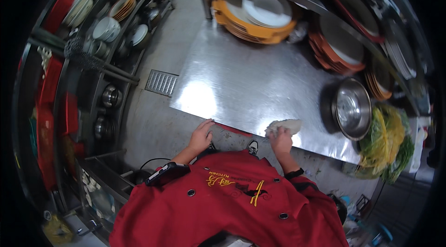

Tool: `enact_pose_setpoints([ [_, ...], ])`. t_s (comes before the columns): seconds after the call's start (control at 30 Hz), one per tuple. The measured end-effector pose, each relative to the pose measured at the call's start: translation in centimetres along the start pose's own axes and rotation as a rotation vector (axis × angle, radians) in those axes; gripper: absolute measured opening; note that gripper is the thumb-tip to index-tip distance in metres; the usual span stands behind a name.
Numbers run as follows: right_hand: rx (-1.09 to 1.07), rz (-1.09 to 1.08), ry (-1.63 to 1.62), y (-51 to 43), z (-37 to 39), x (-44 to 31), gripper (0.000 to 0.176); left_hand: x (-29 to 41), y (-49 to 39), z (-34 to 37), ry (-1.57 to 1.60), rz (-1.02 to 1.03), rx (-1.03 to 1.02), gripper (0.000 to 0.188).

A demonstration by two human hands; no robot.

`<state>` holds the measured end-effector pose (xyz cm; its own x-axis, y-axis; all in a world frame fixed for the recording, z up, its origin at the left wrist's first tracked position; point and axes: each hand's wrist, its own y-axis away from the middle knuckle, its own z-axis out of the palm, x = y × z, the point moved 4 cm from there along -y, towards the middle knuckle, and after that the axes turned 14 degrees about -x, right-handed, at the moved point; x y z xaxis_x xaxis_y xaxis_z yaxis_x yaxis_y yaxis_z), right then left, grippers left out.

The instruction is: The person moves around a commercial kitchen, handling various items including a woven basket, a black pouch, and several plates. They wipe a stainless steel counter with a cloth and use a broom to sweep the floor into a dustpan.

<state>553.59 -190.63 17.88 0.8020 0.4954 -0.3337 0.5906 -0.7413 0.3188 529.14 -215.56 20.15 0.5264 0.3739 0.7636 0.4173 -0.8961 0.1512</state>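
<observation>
On the stainless steel table [240, 83], my right hand [281, 139] presses a pale, crumpled cloth [285, 127] near the front edge. My left hand [202, 135] is at the table's front edge, its fingers apart and nothing seen in it. Bright reflections lie on the metal near both hands. A steel bowl [352, 109] stands to the right of the cloth.
Orange-rimmed plates [258, 33] and reddish-brown plates [343, 43] are stacked at the back, under a shelf. Yellow plastic bags with leafy greens [379, 139] sit at the right end. Racks of crockery [106, 29] stand left, beside a floor drain grate [161, 83].
</observation>
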Motion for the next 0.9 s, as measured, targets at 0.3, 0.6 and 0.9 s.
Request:
enact_pose_setpoints([
  [0.3, -0.063, -0.439, 0.000, -11.8, 7.7, -28.1, 0.035, -13.3, 11.8, -11.9, 0.039, -0.226, 0.332, 0.036],
  [0.6, -0.284, -0.568, -0.119, -25.5, 8.2, -43.6, 0.031, -19.4, 18.6, -16.9, 0.127, -0.461, 0.368, 0.035],
  [0.9, -0.960, -0.516, -1.602, -20.5, 2.6, -51.8, 0.035, -19.2, 3.7, -26.5, 0.592, -0.199, 0.516, 0.061],
])
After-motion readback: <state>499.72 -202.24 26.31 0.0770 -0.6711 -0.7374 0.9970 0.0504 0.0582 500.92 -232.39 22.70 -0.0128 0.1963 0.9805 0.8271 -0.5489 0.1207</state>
